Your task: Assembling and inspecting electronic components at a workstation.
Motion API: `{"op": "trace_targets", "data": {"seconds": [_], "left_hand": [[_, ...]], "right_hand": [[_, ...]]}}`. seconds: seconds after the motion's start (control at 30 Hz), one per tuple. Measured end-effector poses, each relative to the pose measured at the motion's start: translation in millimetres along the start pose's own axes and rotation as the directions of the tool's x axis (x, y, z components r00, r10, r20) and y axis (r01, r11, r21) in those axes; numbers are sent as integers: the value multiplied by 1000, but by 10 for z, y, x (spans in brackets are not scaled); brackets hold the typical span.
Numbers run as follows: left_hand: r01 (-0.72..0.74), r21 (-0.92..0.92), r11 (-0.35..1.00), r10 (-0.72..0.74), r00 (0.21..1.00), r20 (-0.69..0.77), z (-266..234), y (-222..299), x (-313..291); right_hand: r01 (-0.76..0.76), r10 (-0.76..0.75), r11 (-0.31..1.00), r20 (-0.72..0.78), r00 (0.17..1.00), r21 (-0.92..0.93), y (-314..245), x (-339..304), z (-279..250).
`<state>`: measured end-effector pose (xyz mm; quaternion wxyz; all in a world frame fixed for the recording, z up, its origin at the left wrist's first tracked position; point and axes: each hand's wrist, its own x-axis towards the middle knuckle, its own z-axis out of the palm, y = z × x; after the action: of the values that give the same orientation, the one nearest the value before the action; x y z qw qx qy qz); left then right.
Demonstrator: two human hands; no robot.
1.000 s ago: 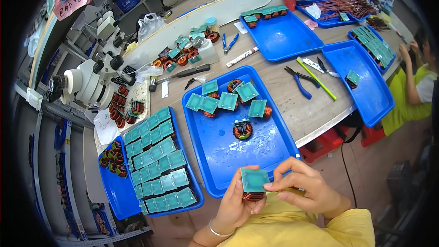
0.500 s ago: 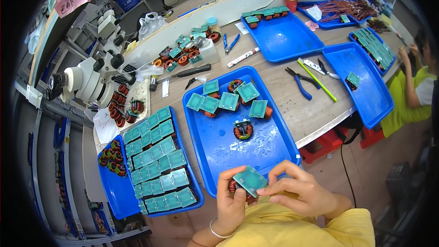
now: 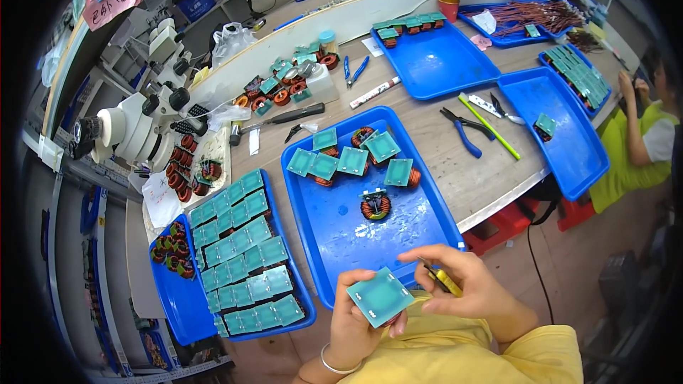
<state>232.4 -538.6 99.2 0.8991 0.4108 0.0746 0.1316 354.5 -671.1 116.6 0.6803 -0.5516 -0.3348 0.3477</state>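
My left hand (image 3: 356, 331) grips a green square circuit board (image 3: 380, 297) by its edges, its flat face turned up. A little of a copper-wound coil shows under it. To the right, my right hand (image 3: 469, 295) is closed round a small yellow-and-black hand tool (image 3: 447, 281); its exact kind cannot be made out. The tool stands apart from the board. Both hands are at the near end of a blue tray (image 3: 341, 242). In that tray are several green boards (image 3: 352, 161) on coils and one copper coil (image 3: 375, 206) standing upright.
On the left, a blue tray (image 3: 310, 306) carries rows of boards beside a smaller tray of coils (image 3: 173, 250). Pliers (image 3: 462, 131), a green stick (image 3: 489, 126) and another blue tray (image 3: 569, 149) lie on the right. A microscope (image 3: 121, 128) stands far left; a person (image 3: 644, 128) sits far right.
My right hand has moved off the board and now shows the yellow-and-black tool. The board has tilted and turned in my left hand, hiding most of its coil.
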Motion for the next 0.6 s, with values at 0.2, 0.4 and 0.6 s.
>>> {"op": "trace_targets", "data": {"seconds": [0.2, 0.4, 0.6], "left_hand": [[155, -282, 947, -132, 986, 99, -77, -31, -31], [262, -444, 857, -215, 964, 154, -83, -20, -42], [235, -447, 863, -172, 969, 176, -64, -28, -12]], "right_hand": [[-59, 72, 976, 55, 996, -208, -5, 88, 44], [-32, 37, 961, 15, 999, -274, -15, 77, 67], [25, -22, 971, 15, 1000, -237, -24, 71, 56]]}}
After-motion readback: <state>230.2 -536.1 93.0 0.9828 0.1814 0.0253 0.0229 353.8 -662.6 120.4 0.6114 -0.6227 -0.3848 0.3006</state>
